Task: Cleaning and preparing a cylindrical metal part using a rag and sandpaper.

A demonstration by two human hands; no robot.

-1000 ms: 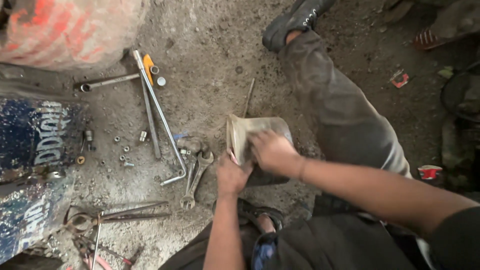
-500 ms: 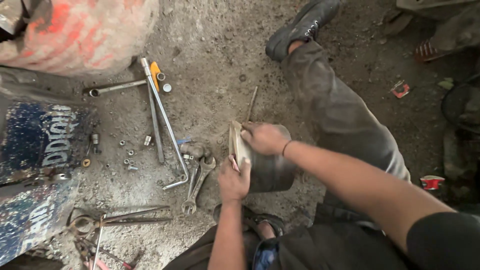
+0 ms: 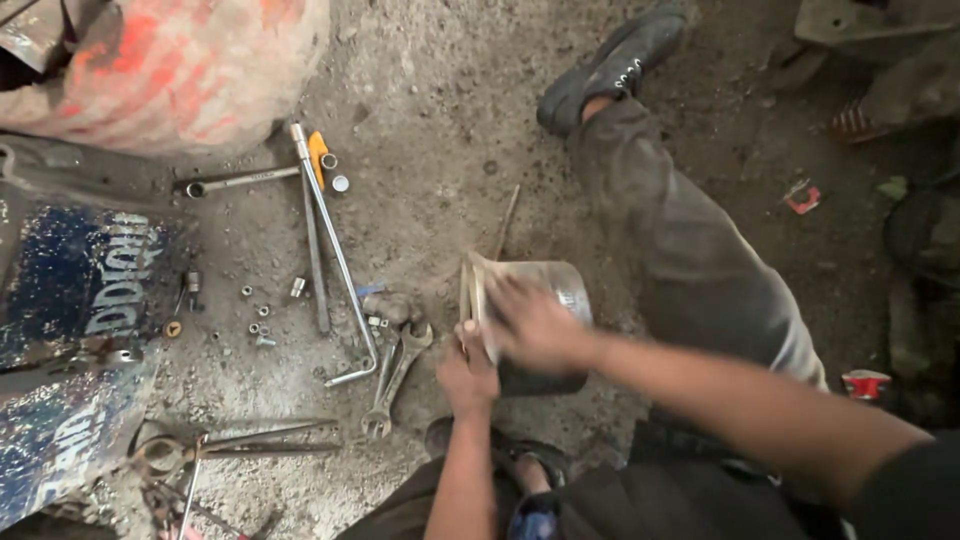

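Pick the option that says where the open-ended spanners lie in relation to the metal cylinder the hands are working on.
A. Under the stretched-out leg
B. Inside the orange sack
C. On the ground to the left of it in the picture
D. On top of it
C: the spanners lie on the dirt floor left of the metal cylinder, which the left hand and right hand rest on.
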